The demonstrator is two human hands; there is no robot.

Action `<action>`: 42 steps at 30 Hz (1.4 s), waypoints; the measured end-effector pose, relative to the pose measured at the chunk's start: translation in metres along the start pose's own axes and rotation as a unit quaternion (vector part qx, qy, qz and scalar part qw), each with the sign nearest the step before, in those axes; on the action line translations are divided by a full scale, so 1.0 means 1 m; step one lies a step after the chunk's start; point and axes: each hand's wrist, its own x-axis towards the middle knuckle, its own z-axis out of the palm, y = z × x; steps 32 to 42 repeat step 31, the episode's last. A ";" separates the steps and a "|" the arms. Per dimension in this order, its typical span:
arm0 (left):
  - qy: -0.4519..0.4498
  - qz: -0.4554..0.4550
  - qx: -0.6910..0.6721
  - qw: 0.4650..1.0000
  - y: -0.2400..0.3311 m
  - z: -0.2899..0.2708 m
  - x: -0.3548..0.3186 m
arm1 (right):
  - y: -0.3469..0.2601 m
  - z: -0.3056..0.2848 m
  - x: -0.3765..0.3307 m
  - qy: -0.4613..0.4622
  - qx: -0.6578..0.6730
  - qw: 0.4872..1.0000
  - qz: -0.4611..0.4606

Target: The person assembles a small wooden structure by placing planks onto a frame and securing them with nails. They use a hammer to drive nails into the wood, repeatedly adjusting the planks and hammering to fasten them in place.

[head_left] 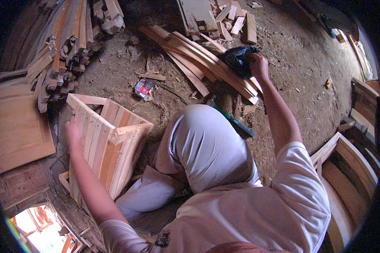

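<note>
At the left, a slatted wooden crate (107,143) stands tilted beside my bent knee. My left hand (73,131) is at the crate's left side, near its upper edge, its fingers closed; whether they pinch something small I cannot make out. Reaching far out to the right, my right hand (259,66) grips a black plastic bag (240,61) over the ends of some long boards (198,57). What the bag contains is hidden. A hammer (236,123) with a green and black handle lies on the ground just beyond my knee.
A small red and white packet (143,88) lies on the dirt floor beyond the crate. Stacked timber strips (74,38) fill the far left, above a wooden panel (19,122). Short offcuts (236,19) are heaped at the back. Wooden frames (346,168) stand at the right.
</note>
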 end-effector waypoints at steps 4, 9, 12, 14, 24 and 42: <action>0.003 -0.004 0.049 0.999 -0.012 -0.011 0.005 | -0.021 -0.016 -0.004 0.019 0.078 0.993 0.083; 0.024 0.019 0.057 0.998 -0.015 -0.006 0.006 | -0.040 -0.021 -0.038 -0.052 0.137 0.988 0.043; -0.008 0.013 0.021 1.000 -0.018 -0.014 0.000 | -0.073 -0.010 -0.075 -0.080 0.025 0.988 -0.128; -0.018 0.002 0.018 1.000 -0.013 -0.012 -0.003 | -0.073 -0.002 -0.081 -0.121 -0.047 0.978 -0.161; -0.002 0.022 0.109 0.994 -0.020 -0.003 0.004 | -0.080 0.022 -0.081 -0.158 -0.133 0.969 -0.132; -0.066 0.020 0.184 0.980 -0.074 -0.013 0.029 | -0.143 0.070 -0.103 -0.332 -0.099 0.935 -0.077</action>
